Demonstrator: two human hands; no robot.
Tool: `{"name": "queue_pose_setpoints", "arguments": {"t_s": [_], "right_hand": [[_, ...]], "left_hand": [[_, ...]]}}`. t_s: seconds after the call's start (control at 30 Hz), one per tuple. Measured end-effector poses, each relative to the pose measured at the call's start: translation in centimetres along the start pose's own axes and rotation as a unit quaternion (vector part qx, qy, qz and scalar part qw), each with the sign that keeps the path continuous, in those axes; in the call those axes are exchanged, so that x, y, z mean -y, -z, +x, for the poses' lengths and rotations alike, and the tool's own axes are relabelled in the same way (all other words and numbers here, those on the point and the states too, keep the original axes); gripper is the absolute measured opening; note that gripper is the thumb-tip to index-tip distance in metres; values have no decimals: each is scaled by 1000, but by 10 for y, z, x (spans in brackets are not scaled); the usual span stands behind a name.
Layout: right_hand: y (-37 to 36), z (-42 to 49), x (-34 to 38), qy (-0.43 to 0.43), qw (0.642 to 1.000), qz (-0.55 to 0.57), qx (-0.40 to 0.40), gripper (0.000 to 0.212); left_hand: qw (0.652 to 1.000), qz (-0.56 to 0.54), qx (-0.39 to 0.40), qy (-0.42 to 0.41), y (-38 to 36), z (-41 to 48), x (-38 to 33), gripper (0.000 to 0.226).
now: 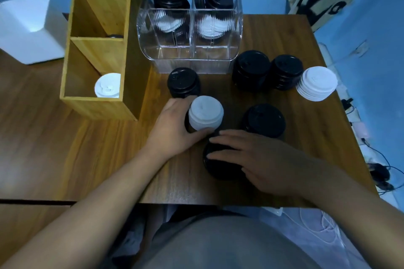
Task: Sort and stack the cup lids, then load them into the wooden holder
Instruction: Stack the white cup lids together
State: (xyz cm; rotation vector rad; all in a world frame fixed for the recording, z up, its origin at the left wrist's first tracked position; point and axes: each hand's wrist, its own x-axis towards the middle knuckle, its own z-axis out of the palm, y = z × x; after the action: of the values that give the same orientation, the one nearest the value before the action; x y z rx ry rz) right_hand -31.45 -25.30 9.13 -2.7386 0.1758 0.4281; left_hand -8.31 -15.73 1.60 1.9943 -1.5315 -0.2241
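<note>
Two stacks are in hand near the front of the bench (284, 35). My left hand (172, 124) holds the white stack (205, 113), with the thumb across its near side and the fingers (175, 103) curled round the far side. Something dark sits under it that I cannot make out. My right hand (258, 157) lies on the black stack (216, 170) just beside it, fingers (225, 137) nearly straight and spread over the top, resting rather than gripping.

I judge the step to be squaring up the white stack before it goes into the wooden holder (98, 50). Its near compartment already has white lids (108, 85) in it. To do this well I'd keep the grip low and even so no lid slips. Then I'd lift straight up, clear the holder's wall, and lower the stack level onto those lids. The right hand should steady the black stack so it isn't knocked.
</note>
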Motion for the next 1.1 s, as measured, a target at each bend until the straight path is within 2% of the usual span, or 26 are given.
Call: {"name": "queue_pose_setpoints", "arguments": {"t_s": [0.1, 0.17, 0.3, 0.47, 0.53, 0.63, 0.7, 0.83, 1.1], "right_hand": [[0, 15, 4, 11, 999, -44, 27, 76], [-1, 18, 8, -32, 996, -74, 26, 78], [-13, 16, 13, -95, 990, -86, -66, 84], [-30, 3, 16, -105, 985, 39, -133, 83], [-23, -11, 13, -123, 968, 98, -193, 82], [2, -32, -1, -178, 936, 106, -284, 79], [19, -37, -13, -231, 927, 82, -284, 79], [27, -28, -31, -322, 919, 58, -220, 77], [20, -8, -34, -391, 894, 69, -207, 77]], "left_hand": [[1000, -1, 0, 1, -1, -1, 0, 82], [1000, 1, -2, -2, 0, 0, -1, 82], [1000, 0, 0, 2, 0, -1, -1, 81], [1000, 14, 1, 3, -1, -2, -1, 82], [1000, 13, 1, 3, 0, -1, -2, 82], [1000, 11, -1, -1, -1, 0, -3, 79], [1000, 10, -2, 2, -1, 1, -4, 79], [1000, 10, 2, 5, -1, 0, -5, 78], [1000, 11, 7, 9, -1, 0, -6, 79]]}}
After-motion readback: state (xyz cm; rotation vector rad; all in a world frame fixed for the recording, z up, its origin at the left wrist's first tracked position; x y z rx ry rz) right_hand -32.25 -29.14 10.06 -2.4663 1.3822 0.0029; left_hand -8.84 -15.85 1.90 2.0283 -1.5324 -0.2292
